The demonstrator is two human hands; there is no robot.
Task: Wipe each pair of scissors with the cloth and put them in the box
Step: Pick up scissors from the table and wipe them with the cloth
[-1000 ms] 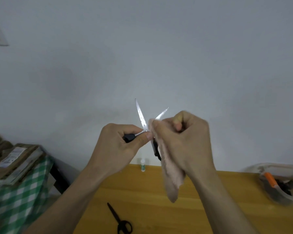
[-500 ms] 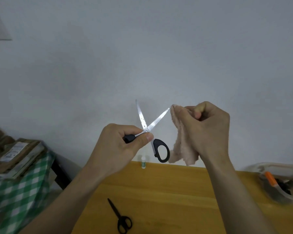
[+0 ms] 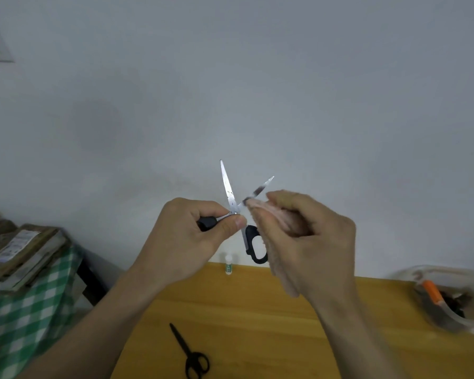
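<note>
My left hand [image 3: 186,236] grips one black handle of a pair of scissors [image 3: 228,187], held up in the air with the steel blades spread in a V. My right hand [image 3: 307,242] holds a pinkish cloth [image 3: 274,214] bunched in its fingers, pressed against the base of the right blade close to the pivot. The other handle loop hangs down between my hands. A second, all-black pair of scissors [image 3: 190,351] lies on the wooden table [image 3: 257,310] near its front. A clear plastic box [image 3: 449,299] sits at the table's right edge.
Inside the clear box lie an orange-handled tool and dark items. A small white bottle [image 3: 229,265] stands at the table's back edge by the wall. To the left, cardboard packages [image 3: 19,253] rest on a green checked cloth [image 3: 25,310].
My right hand has come back down and left with the cloth, from the tip of the right blade to its base near the pivot. My left hand holds the scissors still.
</note>
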